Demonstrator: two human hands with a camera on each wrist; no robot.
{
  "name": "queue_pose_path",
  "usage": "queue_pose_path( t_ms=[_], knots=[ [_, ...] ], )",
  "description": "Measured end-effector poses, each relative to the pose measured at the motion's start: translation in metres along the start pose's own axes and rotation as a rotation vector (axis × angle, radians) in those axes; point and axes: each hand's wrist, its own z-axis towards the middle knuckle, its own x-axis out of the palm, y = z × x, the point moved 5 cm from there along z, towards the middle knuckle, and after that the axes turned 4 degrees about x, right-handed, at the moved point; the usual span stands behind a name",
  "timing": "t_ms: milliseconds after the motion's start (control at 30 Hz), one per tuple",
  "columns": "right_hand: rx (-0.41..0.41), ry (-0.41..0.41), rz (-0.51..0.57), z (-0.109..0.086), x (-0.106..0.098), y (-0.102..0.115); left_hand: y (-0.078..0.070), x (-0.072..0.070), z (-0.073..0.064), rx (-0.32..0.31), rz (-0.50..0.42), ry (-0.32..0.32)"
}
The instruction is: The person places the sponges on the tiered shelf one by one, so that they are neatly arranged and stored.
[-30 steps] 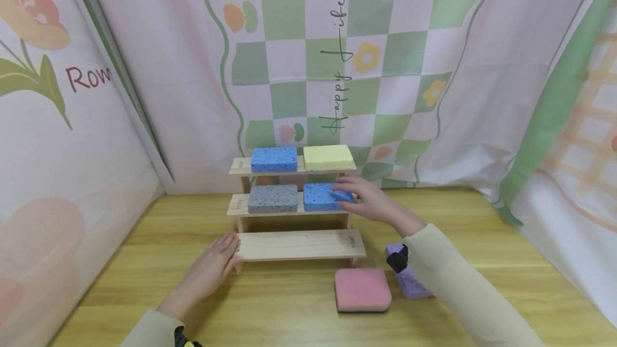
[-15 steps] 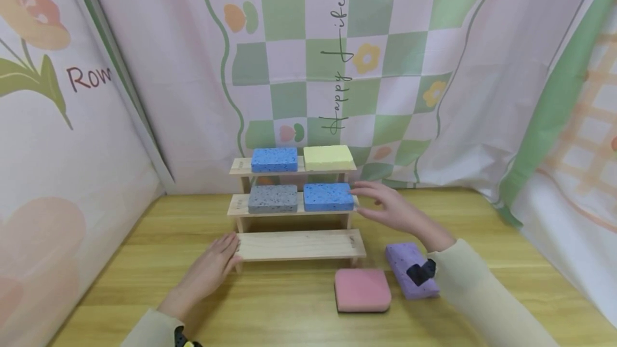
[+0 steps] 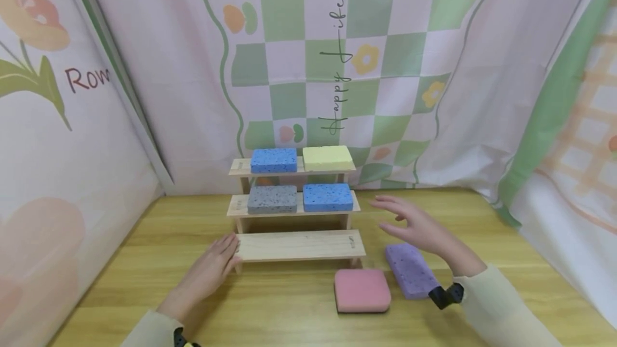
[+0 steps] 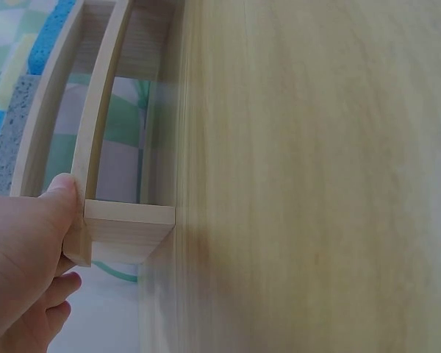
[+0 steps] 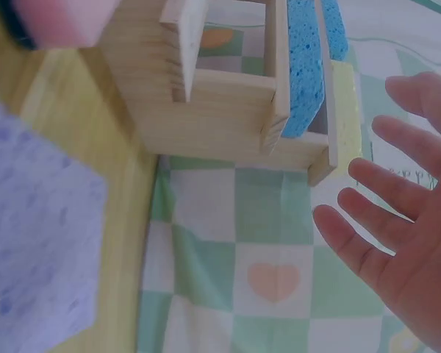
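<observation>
My left hand (image 3: 212, 265) pinches the left end of the lowest board of a three-tier wooden shelf (image 3: 299, 245); in the left wrist view its thumb (image 4: 61, 193) lies against the board's edge. On the middle tier sit a grey speckled sponge (image 3: 272, 199) and a blue sponge (image 3: 328, 197). Another blue sponge (image 3: 273, 160) and a yellow sponge (image 3: 328, 158) lie on the top tier. To the right of the shelf, my right hand (image 3: 421, 229) hovers with spread fingers, holding nothing. Below it a purple sponge (image 3: 411, 271) lies on the table, beside a pink sponge (image 3: 362, 289).
The wood-grain table (image 3: 270, 309) reaches back to a checked curtain (image 3: 328, 68) behind the shelf. Printed cloth walls (image 3: 58, 175) close in both sides. The pink sponge sits just in front of the shelf's right foot.
My right hand has drawn away from the blue sponge on the middle tier, moving right and toward me, above the purple sponge. The left hand has stayed on the shelf.
</observation>
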Motion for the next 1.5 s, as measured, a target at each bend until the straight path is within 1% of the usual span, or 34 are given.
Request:
queue_pose_path(
  t_ms=[200,400,500,700,900,1000,1167,1367,1500],
  knots=[
    [0.009,-0.011,-0.019,-0.021,-0.001,-0.007,0.001,0.001,-0.001,-0.017,-0.005,0.015],
    [0.017,0.002,-0.029,-0.041,0.004,-0.018,0.001,0.0,-0.002,-0.02,-0.009,0.01],
    [0.02,0.001,-0.02,-0.049,0.007,-0.024,0.001,0.0,-0.002,-0.022,-0.012,0.01],
    [0.059,0.021,0.019,-0.062,0.013,-0.033,0.001,0.0,-0.002,-0.023,-0.008,0.012],
    [0.128,0.035,0.057,-0.074,0.018,-0.041,0.001,0.001,-0.002,-0.024,-0.005,0.008],
    [0.153,0.033,0.028,-0.079,0.021,-0.045,0.001,0.001,-0.001,-0.023,-0.003,0.01],
    [0.138,0.01,-0.042,-0.088,0.023,-0.048,0.001,0.001,-0.001,-0.013,0.009,0.014],
    [0.152,0.019,-0.041,-0.094,0.027,-0.049,0.001,0.001,-0.001,-0.019,0.01,0.017],
    [0.16,0.029,-0.064,-0.095,0.029,-0.048,0.0,0.002,0.0,-0.021,0.012,0.023]
  ],
)
